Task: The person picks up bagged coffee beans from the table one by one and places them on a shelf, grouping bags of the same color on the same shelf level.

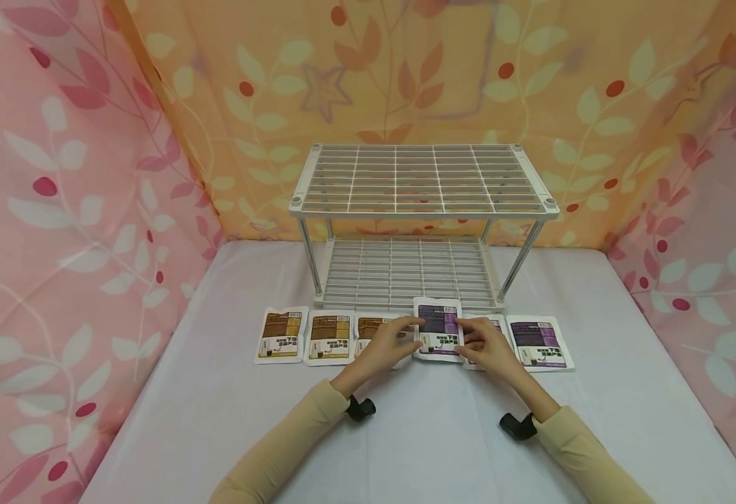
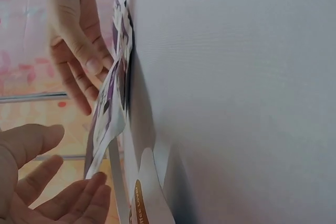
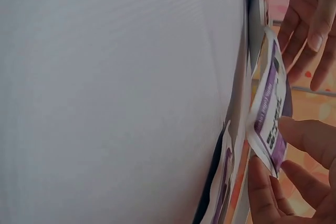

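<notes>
Head view: the wire rack (image 1: pixel 396 179) stands at the back. Purple packet (image 1: pixel 439 329) tilted, just in front of the rack's lower shelf. Right hand (image 1: pixel 490 346) pinches its right side, thumb against the printed face. Left hand (image 1: pixel 383 346) by its left edge, fingers loose and apart; fingertip contact unclear. Brown packets (image 1: pixel 330 337) before the rack's left part; other purple packets (image 1: pixel 539 343) toward its right end.

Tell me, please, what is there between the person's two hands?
One white packet with a purple label is between the left hand and the right hand; the head view shows this clearly.
</notes>
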The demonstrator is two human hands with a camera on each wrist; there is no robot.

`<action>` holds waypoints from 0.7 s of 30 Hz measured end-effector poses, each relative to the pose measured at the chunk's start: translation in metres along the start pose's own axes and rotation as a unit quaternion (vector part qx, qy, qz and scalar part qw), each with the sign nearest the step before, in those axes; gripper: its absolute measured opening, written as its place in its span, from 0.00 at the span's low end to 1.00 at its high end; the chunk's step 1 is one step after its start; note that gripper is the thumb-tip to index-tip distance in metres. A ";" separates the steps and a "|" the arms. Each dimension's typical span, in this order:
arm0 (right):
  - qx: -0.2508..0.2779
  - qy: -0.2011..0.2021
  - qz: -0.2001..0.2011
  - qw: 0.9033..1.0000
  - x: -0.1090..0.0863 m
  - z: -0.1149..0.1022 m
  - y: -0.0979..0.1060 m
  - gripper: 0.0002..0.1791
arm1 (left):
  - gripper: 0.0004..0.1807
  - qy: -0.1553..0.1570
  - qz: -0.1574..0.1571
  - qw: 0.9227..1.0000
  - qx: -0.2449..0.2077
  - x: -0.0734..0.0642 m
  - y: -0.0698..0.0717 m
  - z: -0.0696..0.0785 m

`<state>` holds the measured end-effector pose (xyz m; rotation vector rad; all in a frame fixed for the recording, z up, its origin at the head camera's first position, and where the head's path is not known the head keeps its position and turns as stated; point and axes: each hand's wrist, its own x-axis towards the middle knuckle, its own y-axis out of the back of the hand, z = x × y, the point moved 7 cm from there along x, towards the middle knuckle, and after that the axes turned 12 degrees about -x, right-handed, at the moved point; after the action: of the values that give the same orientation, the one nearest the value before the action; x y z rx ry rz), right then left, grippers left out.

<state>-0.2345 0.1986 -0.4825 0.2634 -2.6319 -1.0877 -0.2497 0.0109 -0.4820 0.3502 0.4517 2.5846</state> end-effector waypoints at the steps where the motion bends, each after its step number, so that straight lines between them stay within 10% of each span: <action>1: 0.004 -0.003 0.002 1.000 0.000 -0.001 0.000 0.30 | 0.24 -0.003 0.008 1.000 -0.015 0.000 0.001 0.000; 12: -0.009 -0.004 0.051 0.999 0.006 0.000 0.000 0.37 | 0.28 -0.032 0.069 0.993 -0.093 0.003 0.010 0.005; 21: -0.020 0.040 0.084 0.995 0.009 -0.014 0.005 0.36 | 0.28 -0.088 0.100 0.989 -0.061 0.000 0.015 0.020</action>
<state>-0.2386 0.1905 -0.4682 0.0742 -2.5070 -1.0499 -0.2500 0.0035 -0.4577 0.6035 0.2025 2.7277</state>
